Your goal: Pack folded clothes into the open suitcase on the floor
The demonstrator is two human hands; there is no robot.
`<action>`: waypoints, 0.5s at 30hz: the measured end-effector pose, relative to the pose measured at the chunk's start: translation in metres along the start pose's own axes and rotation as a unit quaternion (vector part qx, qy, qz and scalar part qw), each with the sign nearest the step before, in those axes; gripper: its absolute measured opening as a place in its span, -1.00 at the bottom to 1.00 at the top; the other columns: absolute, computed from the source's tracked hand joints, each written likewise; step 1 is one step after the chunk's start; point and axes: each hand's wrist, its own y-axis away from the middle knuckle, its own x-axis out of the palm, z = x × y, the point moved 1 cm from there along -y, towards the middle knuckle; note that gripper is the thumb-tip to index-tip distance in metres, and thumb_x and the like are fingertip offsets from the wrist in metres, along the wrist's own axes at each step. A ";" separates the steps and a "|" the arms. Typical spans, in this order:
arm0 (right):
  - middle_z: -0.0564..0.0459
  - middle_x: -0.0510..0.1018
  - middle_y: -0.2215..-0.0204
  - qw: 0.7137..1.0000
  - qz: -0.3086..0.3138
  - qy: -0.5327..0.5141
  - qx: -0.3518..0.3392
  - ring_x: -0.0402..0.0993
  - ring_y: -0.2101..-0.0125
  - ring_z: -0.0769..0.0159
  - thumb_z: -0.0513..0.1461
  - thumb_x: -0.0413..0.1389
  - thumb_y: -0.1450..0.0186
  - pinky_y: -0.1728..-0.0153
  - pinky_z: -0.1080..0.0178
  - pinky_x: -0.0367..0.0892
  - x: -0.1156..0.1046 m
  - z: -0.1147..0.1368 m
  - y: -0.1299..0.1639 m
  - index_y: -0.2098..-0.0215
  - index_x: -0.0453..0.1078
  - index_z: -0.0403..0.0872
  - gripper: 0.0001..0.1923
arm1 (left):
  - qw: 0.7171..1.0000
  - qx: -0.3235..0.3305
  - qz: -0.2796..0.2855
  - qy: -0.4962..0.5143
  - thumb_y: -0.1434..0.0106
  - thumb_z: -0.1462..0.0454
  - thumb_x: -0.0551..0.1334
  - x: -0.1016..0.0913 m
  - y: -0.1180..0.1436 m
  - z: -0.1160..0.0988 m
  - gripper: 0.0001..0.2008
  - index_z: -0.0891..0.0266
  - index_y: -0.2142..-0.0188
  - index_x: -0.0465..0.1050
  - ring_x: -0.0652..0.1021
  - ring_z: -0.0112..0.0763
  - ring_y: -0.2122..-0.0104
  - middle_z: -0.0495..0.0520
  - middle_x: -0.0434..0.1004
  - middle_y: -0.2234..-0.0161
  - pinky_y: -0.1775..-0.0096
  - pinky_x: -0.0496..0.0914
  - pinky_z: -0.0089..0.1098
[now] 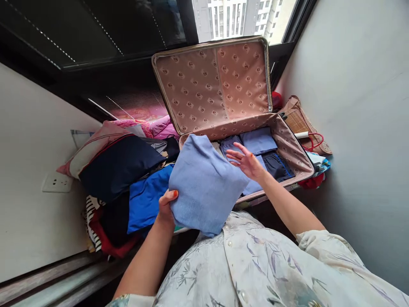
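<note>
A folded light-blue garment is held up in front of my body. My left hand grips its left edge, thumb on top and the other fingers hidden beneath. Just off its upper right corner, my right hand is raised with fingers spread, holding nothing. Behind both hands an open suitcase with a pink patterned lining has its lid leaning back. Inside lie a folded blue garment at the back and dark shorts with blue trim at the right, with more folded clothes partly covered by my hand.
On the left are a navy cushion-like bundle, a bright blue cloth and a heap of dark and red clothes. A brown paper bag stands right of the suitcase. Walls close in on both sides, with a window behind.
</note>
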 end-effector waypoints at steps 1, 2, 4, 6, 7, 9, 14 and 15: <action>-0.09 0.32 -0.35 0.999 0.030 0.036 -0.024 0.21 -0.35 -0.03 0.38 0.34 0.09 -0.32 -0.11 0.10 -0.008 0.013 0.002 -0.44 0.03 0.23 0.25 | 0.999 -0.014 0.034 -0.012 0.24 0.27 0.36 0.015 -0.008 0.000 -0.51 0.22 0.20 0.56 0.68 0.07 0.17 0.05 0.64 0.43 0.21 0.62 -0.18; -0.10 0.25 -0.39 0.994 0.061 0.078 -0.039 0.13 -0.38 -0.06 0.33 0.41 0.16 -0.35 -0.13 0.04 -0.015 0.024 0.003 -0.47 -0.05 0.23 0.36 | 0.997 -0.029 0.070 -0.023 0.24 0.28 0.36 0.032 -0.015 0.001 -0.45 0.24 0.14 0.56 0.68 0.06 0.18 0.07 0.65 0.39 0.21 0.62 -0.19; -0.13 0.20 -0.40 0.981 0.102 0.163 -0.032 0.05 -0.40 -0.13 0.23 0.51 0.28 -0.38 -0.12 -0.03 -0.030 0.035 0.006 -0.51 -0.10 0.17 0.52 | 0.987 -0.059 0.145 -0.046 0.25 0.31 0.36 0.067 -0.032 0.006 -0.33 0.27 0.03 0.54 0.68 0.07 0.17 0.11 0.68 0.30 0.20 0.61 -0.17; -0.17 0.27 -0.36 0.968 0.101 0.228 0.008 0.10 -0.36 -0.19 0.15 0.55 0.35 -0.39 -0.11 -0.03 -0.049 0.035 0.009 -0.48 0.02 0.03 0.53 | 0.972 -0.084 0.209 -0.063 0.26 0.31 0.38 0.101 -0.051 0.017 -0.27 0.31 -0.03 0.51 0.68 0.10 0.16 0.16 0.69 0.24 0.20 0.60 -0.15; -0.19 0.32 -0.32 0.966 0.087 0.241 0.032 0.16 -0.33 -0.21 0.14 0.55 0.37 -0.37 -0.12 0.01 -0.061 0.034 0.013 -0.44 0.10 -0.04 0.49 | 0.965 -0.094 0.233 -0.070 0.26 0.31 0.39 0.116 -0.062 0.023 -0.25 0.32 -0.04 0.50 0.68 0.12 0.16 0.18 0.69 0.23 0.19 0.59 -0.15; -0.19 0.45 -0.21 0.970 0.041 0.228 0.077 0.30 -0.24 -0.22 0.13 0.54 0.37 -0.31 -0.15 0.16 -0.090 0.033 0.024 -0.35 0.24 -0.10 0.38 | 0.956 -0.107 0.262 -0.083 0.24 0.29 0.43 0.142 -0.088 0.039 -0.24 0.35 -0.06 0.49 0.68 0.09 0.18 0.20 0.69 0.23 0.21 0.58 -0.19; -0.14 0.60 -0.06 0.964 -0.050 0.209 0.154 0.50 -0.08 -0.06 0.03 0.49 0.08 -0.16 -0.05 0.38 -0.182 0.053 0.065 -0.12 0.46 -0.07 -0.15 | 0.962 -0.143 0.207 -0.108 0.15 0.30 0.53 0.180 -0.165 0.111 -0.30 0.27 -0.05 0.49 0.60 -0.36 0.41 0.08 0.65 0.30 0.35 0.48 -0.44; -0.15 0.61 -0.05 0.957 -0.060 0.222 0.174 0.51 -0.08 -0.05 0.00 0.47 0.03 -0.15 -0.01 0.39 -0.201 0.057 0.070 -0.08 0.49 -0.08 -0.25 | 0.966 -0.153 0.178 -0.107 0.14 0.31 0.54 0.185 -0.179 0.133 -0.30 0.24 -0.05 0.48 0.57 -0.42 0.43 0.05 0.64 0.30 0.35 0.46 -0.46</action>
